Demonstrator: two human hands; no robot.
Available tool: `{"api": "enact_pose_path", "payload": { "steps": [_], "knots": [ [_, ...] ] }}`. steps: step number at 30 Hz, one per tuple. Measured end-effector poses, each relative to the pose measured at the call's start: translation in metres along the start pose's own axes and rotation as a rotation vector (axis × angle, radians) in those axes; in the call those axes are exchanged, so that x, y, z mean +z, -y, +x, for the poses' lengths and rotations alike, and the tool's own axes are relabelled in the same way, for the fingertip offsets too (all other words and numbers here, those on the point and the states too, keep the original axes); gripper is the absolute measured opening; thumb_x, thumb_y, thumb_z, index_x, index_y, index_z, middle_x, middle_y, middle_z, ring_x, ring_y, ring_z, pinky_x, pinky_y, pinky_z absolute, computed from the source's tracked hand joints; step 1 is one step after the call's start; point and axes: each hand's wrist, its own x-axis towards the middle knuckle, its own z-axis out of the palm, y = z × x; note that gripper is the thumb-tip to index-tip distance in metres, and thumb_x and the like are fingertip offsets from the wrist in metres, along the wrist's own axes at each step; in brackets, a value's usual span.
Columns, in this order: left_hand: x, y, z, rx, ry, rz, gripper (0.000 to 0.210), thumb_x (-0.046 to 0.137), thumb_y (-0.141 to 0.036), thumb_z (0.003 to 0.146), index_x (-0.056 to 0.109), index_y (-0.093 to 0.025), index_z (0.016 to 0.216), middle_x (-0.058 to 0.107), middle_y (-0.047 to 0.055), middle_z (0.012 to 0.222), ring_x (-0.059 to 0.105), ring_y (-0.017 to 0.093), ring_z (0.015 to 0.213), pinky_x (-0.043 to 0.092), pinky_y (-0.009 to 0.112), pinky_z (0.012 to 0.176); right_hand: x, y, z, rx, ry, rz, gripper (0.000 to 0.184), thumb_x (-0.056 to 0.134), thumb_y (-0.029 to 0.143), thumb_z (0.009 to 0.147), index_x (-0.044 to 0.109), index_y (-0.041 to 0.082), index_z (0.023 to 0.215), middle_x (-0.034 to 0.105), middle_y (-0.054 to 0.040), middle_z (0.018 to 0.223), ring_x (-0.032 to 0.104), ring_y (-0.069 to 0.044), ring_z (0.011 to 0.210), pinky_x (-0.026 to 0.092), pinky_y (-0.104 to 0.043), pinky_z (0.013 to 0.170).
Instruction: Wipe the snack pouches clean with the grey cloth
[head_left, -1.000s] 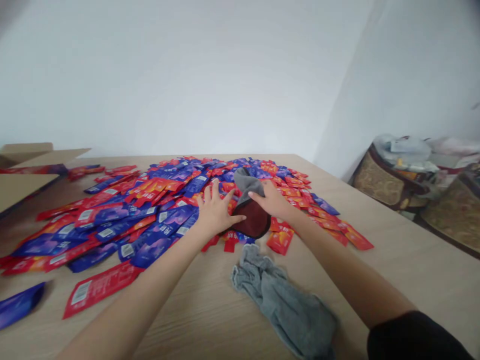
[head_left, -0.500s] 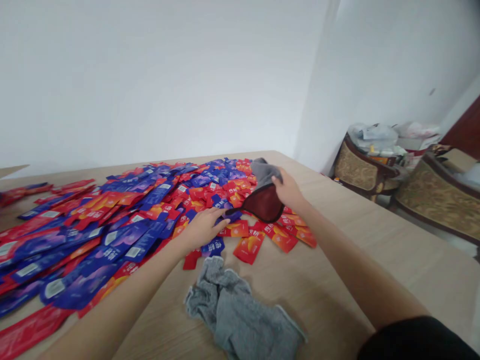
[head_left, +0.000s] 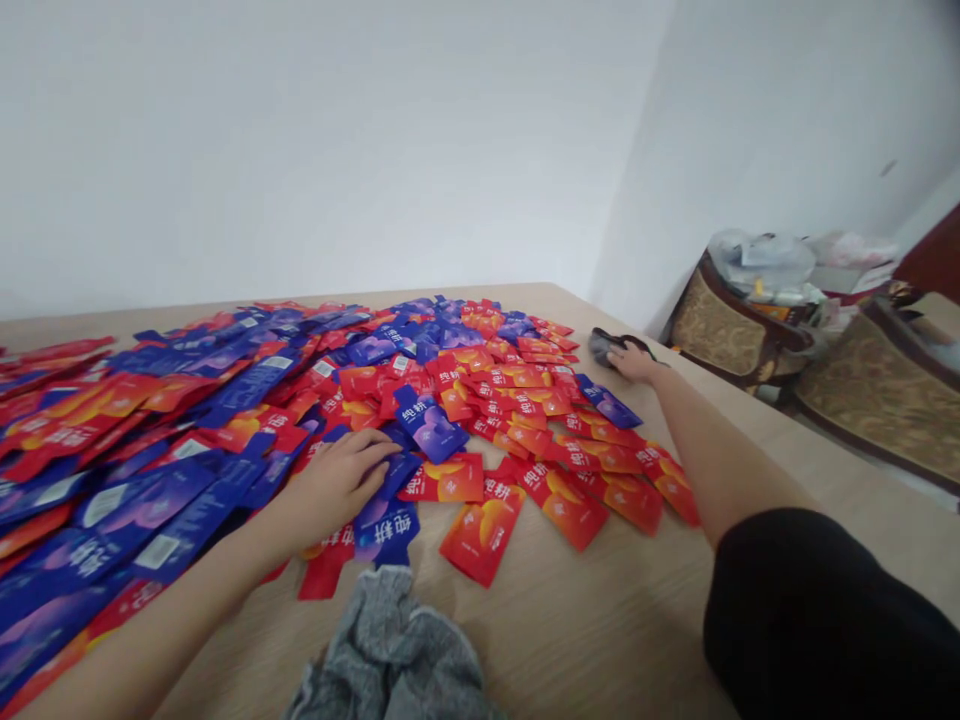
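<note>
My right hand (head_left: 631,360) reaches to the far right side of the table, its fingers on a dark-edged grey cloth piece (head_left: 602,347) that looks bunched. The red inner side that showed earlier is hidden now. My left hand (head_left: 341,480) rests on the near part of a spread of small flat packets, fingers stretched out and holding nothing. A blue packet (head_left: 429,424) and a red-orange packet (head_left: 485,530) lie just right of it. Below, a crumpled grey knitted cloth (head_left: 401,640) is on the table, partly cut off by the frame's bottom edge.
The wooden table (head_left: 570,620) carries a broad heap of overlapping red and blue packets (head_left: 187,400), mostly at left and centre. A white wall (head_left: 337,150) stands behind it. At right are patterned chairs (head_left: 720,325), with plastic bags (head_left: 761,262) and other items piled near them.
My right hand has carried the grey cloth piece from over the packets to the table's far right side. My left hand has let go of its dark strap and moved left and nearer.
</note>
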Motion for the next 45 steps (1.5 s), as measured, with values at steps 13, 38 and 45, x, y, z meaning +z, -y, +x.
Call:
{"api": "enact_pose_path", "payload": {
  "steps": [13, 38, 45],
  "knots": [
    [-0.019, -0.018, -0.022, 0.109, -0.030, -0.043, 0.036, 0.041, -0.026, 0.094, 0.067, -0.020, 0.117, 0.060, 0.009, 0.123, 0.056, 0.023, 0.114, 0.045, 0.038, 0.103, 0.008, 0.017, -0.085, 0.078, 0.356, -0.106, 0.051, 0.063, 0.062, 0.076, 0.072, 0.013, 0.086, 0.071, -0.0205, 0.092, 0.066, -0.037, 0.097, 0.050, -0.043, 0.080],
    [-0.066, -0.058, -0.292, -0.046, 0.050, 0.038, 0.037, 0.042, -0.024, 0.096, 0.055, -0.019, 0.129, 0.060, 0.011, 0.125, 0.057, 0.026, 0.113, 0.046, 0.043, 0.097, -0.061, 0.380, -0.345, -0.920, 1.052, 0.737, 0.046, 0.066, 0.025, 0.078, 0.067, 0.026, 0.124, 0.072, -0.0009, 0.117, 0.065, -0.024, 0.104, 0.048, -0.039, 0.097],
    [-0.019, -0.066, -0.328, -0.089, 0.114, 0.173, 0.037, 0.044, -0.017, 0.093, 0.056, -0.012, 0.128, 0.061, 0.014, 0.126, 0.055, 0.030, 0.116, 0.050, 0.044, 0.092, -0.046, 0.386, -0.381, -0.995, 0.737, 0.424, 0.044, 0.061, 0.021, 0.080, 0.067, 0.022, 0.123, 0.062, -0.0096, 0.109, 0.057, -0.026, 0.106, 0.044, -0.041, 0.096]
  ]
}}
